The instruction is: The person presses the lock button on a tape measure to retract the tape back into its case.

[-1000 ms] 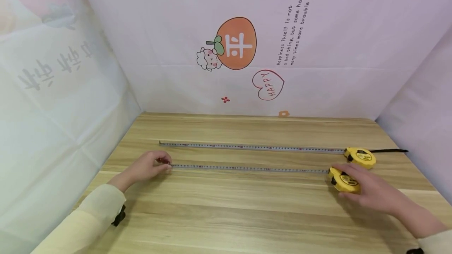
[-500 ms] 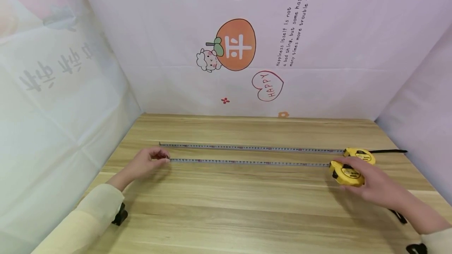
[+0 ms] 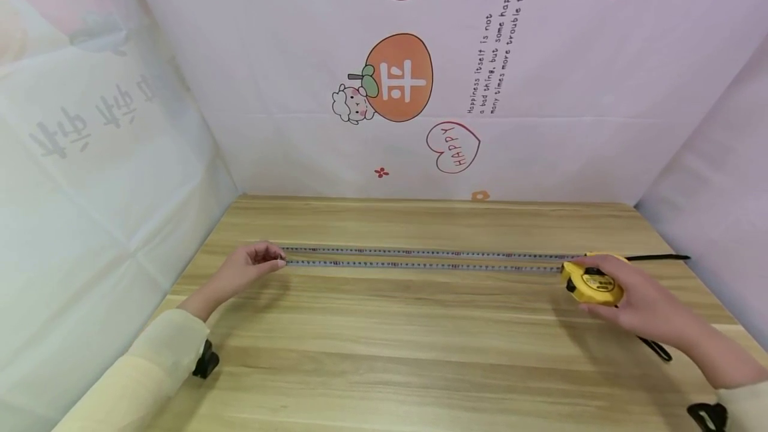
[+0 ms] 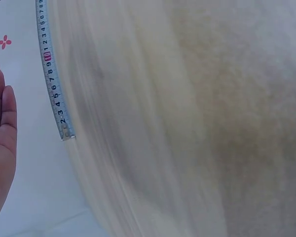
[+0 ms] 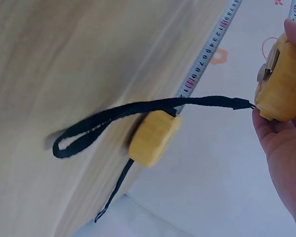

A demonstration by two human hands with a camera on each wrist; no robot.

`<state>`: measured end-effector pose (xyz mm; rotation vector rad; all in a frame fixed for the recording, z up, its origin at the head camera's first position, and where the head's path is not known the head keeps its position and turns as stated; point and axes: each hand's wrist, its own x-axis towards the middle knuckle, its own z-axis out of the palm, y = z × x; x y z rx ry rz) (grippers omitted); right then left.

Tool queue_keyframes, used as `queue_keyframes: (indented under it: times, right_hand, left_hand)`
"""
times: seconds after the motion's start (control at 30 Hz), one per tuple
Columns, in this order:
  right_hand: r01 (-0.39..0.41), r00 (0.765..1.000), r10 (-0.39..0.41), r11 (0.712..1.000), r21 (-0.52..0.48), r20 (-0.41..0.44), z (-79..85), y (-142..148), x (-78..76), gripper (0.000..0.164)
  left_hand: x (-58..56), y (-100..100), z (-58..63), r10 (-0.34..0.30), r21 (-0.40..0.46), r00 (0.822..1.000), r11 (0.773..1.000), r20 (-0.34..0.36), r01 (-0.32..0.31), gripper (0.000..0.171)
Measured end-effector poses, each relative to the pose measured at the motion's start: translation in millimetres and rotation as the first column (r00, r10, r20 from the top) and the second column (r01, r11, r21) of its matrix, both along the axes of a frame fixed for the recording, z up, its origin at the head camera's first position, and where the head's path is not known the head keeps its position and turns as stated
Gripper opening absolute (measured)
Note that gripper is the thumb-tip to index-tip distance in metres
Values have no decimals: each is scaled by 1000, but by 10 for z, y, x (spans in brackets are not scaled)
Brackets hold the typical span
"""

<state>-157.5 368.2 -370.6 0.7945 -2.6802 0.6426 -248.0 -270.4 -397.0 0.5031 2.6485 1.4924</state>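
My right hand [image 3: 651,305] grips a yellow tape measure [image 3: 591,285] by its case, raised over the table. Its silver blade [image 3: 420,266] runs left to my left hand [image 3: 243,272], whose thumb and fingers pinch the end. Just behind, a second tape measure [image 5: 155,138] rests on the table with its own blade [image 3: 384,251] drawn out nearly parallel; the case is mostly covered by the right hand in the head view. That blade's hooked tip shows in the left wrist view, beside the left fingers [image 4: 9,106].
Under everything is a wood-grain table [image 3: 384,365]. White printed cloth [image 3: 288,139] hangs behind it and at both sides. A black wrist strap [image 5: 138,106] dangles from the held case, while the other case's strap [image 3: 657,257] lies toward the right edge.
Both hands have carried the held tape measure away from the body, up beside the lying one. Its strap has come into view below the right hand, and the gap between the blades has narrowed.
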Motion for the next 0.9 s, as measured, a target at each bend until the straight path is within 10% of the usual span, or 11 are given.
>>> queue_keyframes:
  times: [0.9]
  right_hand:
    - [-28,996,27,1000,-1,-85,240,-28,-29,72]
  left_hand:
    - [-59,9,243,64,119,998,991,-6,-63,29]
